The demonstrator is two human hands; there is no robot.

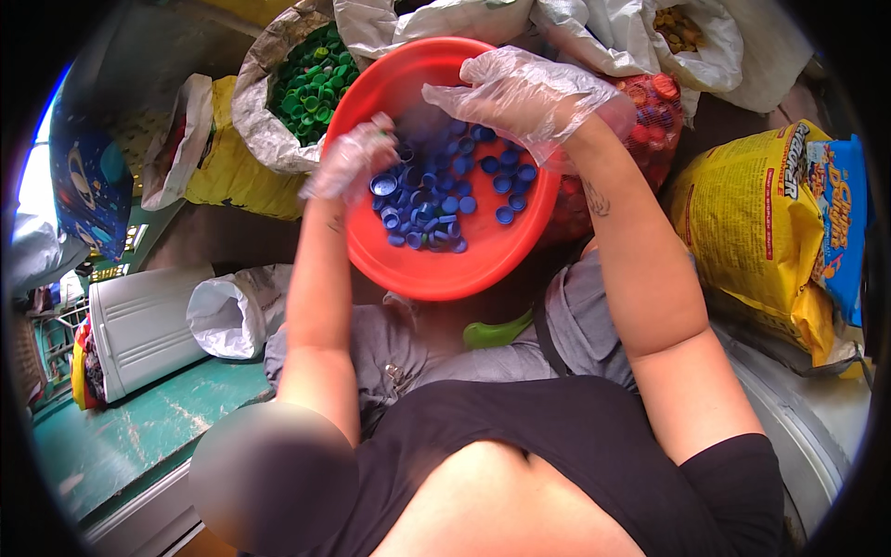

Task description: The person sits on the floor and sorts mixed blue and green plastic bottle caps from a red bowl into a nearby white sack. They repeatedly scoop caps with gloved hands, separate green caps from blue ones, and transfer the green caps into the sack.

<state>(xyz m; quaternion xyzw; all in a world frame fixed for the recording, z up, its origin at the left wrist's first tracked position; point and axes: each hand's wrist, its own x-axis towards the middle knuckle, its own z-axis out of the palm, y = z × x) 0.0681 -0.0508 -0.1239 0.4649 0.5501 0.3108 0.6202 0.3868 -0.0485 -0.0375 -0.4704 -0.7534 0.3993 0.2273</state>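
Observation:
A round red plastic basin (452, 271) lies before me, with many blue bottle caps (424, 202) spread over its bottom. My left hand (358, 157), in a clear plastic glove, is over the basin's left rim with its fingers bent; a small greenish-white thing shows at the fingertips, but blur hides whether it is gripped. Over the upper right of the basin is my right hand (522, 94), also in a loose clear glove, above the caps. Its fingers are partly hidden by the bunched glove, and nothing is plainly seen in it.
A white sack of green caps (317, 87) stands at the basin's upper left. Right of the basin is a red mesh bag of caps (647, 125). Further right stands a yellow printed sack (745, 216); a sack of yellowish caps (676, 30) is at the top right. An open white sack (226, 317) lies left.

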